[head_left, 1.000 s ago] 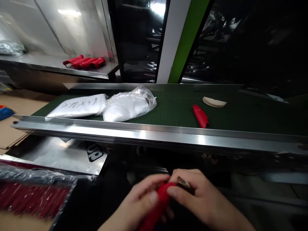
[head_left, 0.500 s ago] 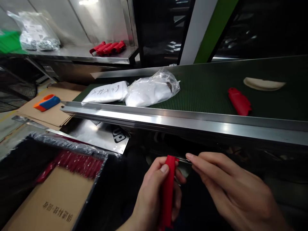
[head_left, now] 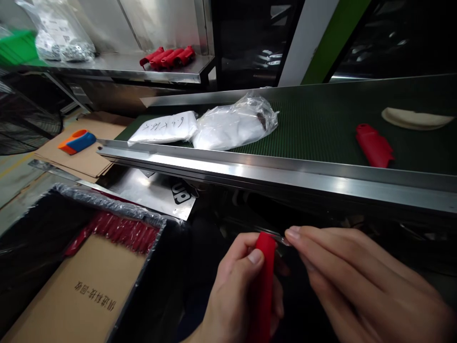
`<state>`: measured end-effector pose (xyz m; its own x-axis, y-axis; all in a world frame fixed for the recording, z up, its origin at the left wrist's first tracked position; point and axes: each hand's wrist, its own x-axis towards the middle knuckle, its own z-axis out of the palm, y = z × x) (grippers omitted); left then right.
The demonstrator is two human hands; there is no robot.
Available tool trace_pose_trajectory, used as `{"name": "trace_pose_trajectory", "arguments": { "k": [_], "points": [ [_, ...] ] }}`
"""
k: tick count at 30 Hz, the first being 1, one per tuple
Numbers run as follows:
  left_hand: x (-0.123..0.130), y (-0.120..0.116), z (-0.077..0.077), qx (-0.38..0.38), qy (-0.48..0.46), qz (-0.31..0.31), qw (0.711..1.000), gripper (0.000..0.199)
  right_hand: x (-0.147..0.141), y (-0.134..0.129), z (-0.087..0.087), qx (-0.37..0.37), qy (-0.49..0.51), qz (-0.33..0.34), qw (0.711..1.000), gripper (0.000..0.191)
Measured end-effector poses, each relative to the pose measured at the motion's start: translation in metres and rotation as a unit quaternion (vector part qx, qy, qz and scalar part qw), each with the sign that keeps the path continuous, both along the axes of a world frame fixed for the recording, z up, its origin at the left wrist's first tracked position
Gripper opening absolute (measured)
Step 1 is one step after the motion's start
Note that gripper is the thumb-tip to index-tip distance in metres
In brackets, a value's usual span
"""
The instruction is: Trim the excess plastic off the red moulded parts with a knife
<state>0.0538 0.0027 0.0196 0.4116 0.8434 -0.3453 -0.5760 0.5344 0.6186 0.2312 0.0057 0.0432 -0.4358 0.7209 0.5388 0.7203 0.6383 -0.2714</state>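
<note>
My left hand (head_left: 237, 286) is closed around a long red plastic part (head_left: 263, 290), its thumb pressed along the near face. The part stands roughly upright, its top end clear of the fingers. To its right, my right hand (head_left: 360, 281) pinches a thin, shiny metal blade-like tool (head_left: 283, 239) between thumb and fingertips. The tool's tip lies at the top right edge of the red part; whether it touches cannot be made out. Most of the tool is hidden by the fingers.
A green conveyor belt (head_left: 303, 138) with a metal rail (head_left: 250, 167) runs ahead, carrying white bags (head_left: 232, 127), a red shell (head_left: 374, 145) and a cream curved piece (head_left: 416, 118). Red parts (head_left: 167, 58) sit on a steel shelf. A lined box (head_left: 110, 209) holding cardboard stands lower left.
Both hands, with the red part and the tool, sit slightly further right in view. The background has also shifted right and a little up as the head turned.
</note>
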Motion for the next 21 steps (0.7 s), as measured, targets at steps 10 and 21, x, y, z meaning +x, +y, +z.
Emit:
{"name": "trace_pose_trajectory", "arguments": {
  "k": [10,21],
  "points": [
    [0.0009,-0.0014,-0.0077,-0.002,-0.016,-0.001,1.000,0.030,0.0013,-0.0007,0.0017,0.014,-0.017,0.005,1.000,0.037],
    [-0.0015,-0.0028,-0.0050,-0.032,0.022,-0.010,0.999,0.036,0.0015,-0.0047,0.0004,-0.006,-0.026,0.013,1.000,0.038]
  ]
}}
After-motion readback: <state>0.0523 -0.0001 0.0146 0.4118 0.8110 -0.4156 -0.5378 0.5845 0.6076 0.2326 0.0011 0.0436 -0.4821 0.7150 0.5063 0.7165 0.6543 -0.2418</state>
